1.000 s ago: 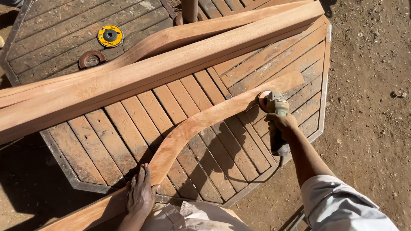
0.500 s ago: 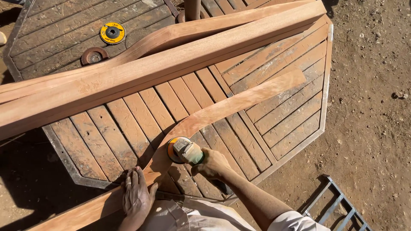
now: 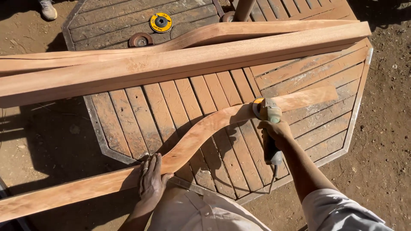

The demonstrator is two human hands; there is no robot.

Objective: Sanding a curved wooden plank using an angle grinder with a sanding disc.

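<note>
**A:** Where are your hands against the curved plank point(image 3: 201, 130)?

**B:** Your left hand point(image 3: 150, 179) lies flat on top of it, fingers stretched out and close together, palm pressing down on the stretch nearest to you, just where the plank leaves the edge of the slatted table point(image 3: 171, 107). It clasps nothing; it only bears down on the wood.

**A:** And your right?

**B:** Your right hand point(image 3: 277, 130) is wrapped tight round the body of the angle grinder point(image 3: 267, 124). The grinder's head sits on the plank past its bend, on the far stretch, with the disc touching the wood's upper face. Its handle runs back toward you from the plank, and a cord hangs from its end.

**A:** How does the plank lie?

**B:** It is a long wavy piece, lying slantwise over the table, its near end hanging out over the dirt ground point(image 3: 385, 141) and its far end resting on the slats.

**A:** What else is around it?

**B:** Beyond the plank, well apart from it, a thick straight beam point(image 3: 171, 64) crosses the table, with a thinner curved strip point(image 3: 239, 31) just behind it. Farther still lie a yellow-centred disc point(image 3: 161, 22) and a rusty disc point(image 3: 141, 39) on the slats.
</note>
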